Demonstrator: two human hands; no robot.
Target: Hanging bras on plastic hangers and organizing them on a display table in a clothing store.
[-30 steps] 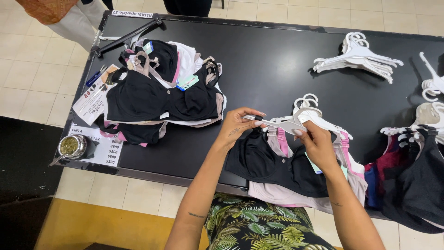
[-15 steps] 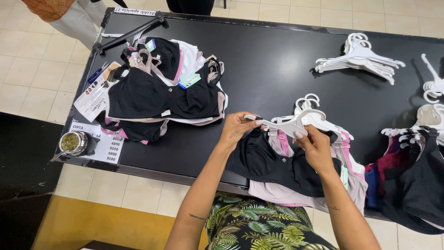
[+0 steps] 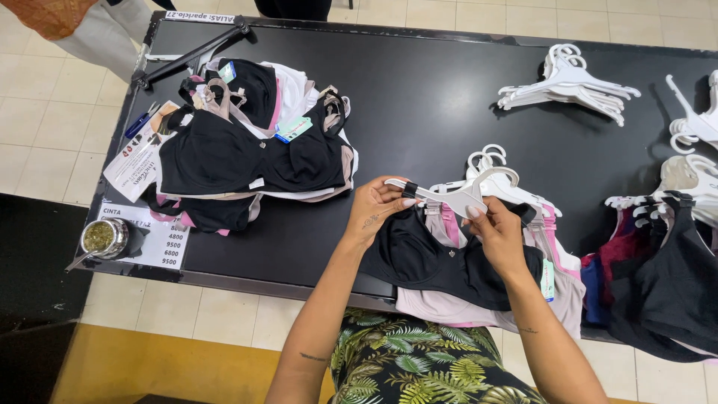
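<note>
1. A white plastic hanger is gripped at its left end by the left hand, fingers pinched around the clip where a black strap is hooked.
2. The same hanger is held near its middle by the right hand, thumb and fingertips closed on it just below the hook.
3. A black bra is hung from the hanger and is spread over a stack of pale pink and white bras at the near edge of the black table.
4. A separate pile of black, white and pink bras is laid on the left part of the table, well apart from the hands.
5. Bare white hangers are heaped at the far right.
6. A metal cup is set on a printed sheet at the table's left near corner.
</note>
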